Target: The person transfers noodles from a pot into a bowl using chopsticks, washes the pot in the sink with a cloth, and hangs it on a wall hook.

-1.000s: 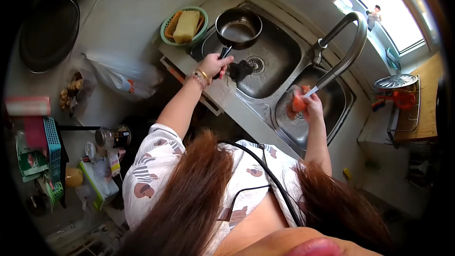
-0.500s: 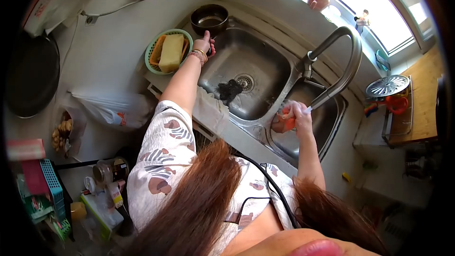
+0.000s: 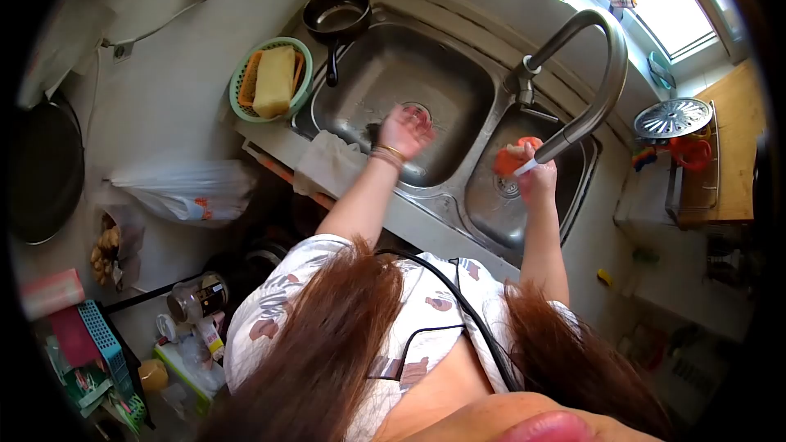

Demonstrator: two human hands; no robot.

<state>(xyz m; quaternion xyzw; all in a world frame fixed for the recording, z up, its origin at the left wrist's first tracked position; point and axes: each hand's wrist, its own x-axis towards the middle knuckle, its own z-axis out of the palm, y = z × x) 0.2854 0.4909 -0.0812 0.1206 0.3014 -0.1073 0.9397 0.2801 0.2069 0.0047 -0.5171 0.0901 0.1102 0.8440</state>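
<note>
My left hand (image 3: 407, 133) is over the left sink basin (image 3: 352, 98), fingers spread, holding nothing. Just behind its wrist shows a bit of a dark scrubber (image 3: 373, 131), mostly hidden. In the right basin (image 3: 491, 217), my right hand (image 3: 537, 182) is closed on an orange-red sponge-like thing (image 3: 514, 159), beneath the white tip of the curved faucet (image 3: 610, 106). A small dark saucepan (image 3: 337, 13) rests on the sink's back-left corner, its handle pointing toward me.
Left of the sink stands a green basket (image 3: 241, 96) holding a yellow sponge (image 3: 274, 82). A pale cloth (image 3: 327, 162) hangs over the front edge. A white plastic bag (image 3: 180, 188) hangs at left. On the right are a round metal strainer (image 3: 673, 119) and a wooden board (image 3: 733, 147).
My left hand has let go of the saucepan handle and moved down over the left basin. My right hand has shifted slightly up and right with the orange-red thing.
</note>
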